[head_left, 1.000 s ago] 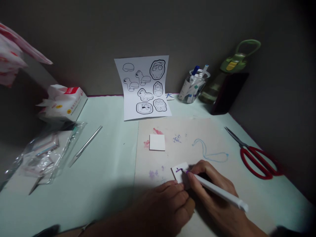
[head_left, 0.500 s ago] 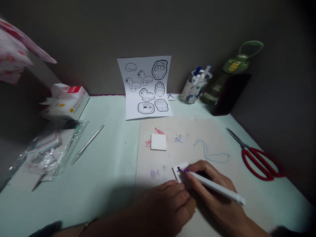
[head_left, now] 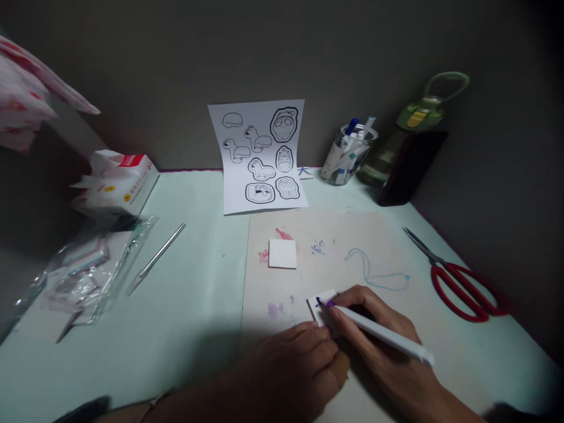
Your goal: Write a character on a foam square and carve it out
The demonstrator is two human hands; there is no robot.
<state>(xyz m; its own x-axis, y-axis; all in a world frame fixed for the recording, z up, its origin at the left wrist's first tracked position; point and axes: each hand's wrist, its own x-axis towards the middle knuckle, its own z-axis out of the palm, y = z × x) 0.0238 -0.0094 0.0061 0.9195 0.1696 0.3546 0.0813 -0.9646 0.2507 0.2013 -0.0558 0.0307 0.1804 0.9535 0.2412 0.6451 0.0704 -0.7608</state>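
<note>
My right hand [head_left: 383,335] is closed round a white marker [head_left: 383,336] with a purple tip. The tip rests on a small white square block [head_left: 324,295], where a short purple mark shows. My left hand [head_left: 304,364] has its fingers curled, and their tips hold the block's near edge; much of the block is hidden under both hands. Beyond them a second white square block [head_left: 282,254] lies flat on a beige board [head_left: 335,229] stained with red, purple and blue.
A printed sheet of line drawings [head_left: 264,158] leans at the back, left of a cup of markers [head_left: 348,155], a green bottle [head_left: 418,114] and a dark phone [head_left: 412,170]. Red scissors [head_left: 458,288] lie right; a craft knife [head_left: 156,258], plastic bag [head_left: 94,270] and tissue pack [head_left: 118,182] left.
The marker's back end has shifted slightly to the left, with its tip still on the block. My left hand stays in place.
</note>
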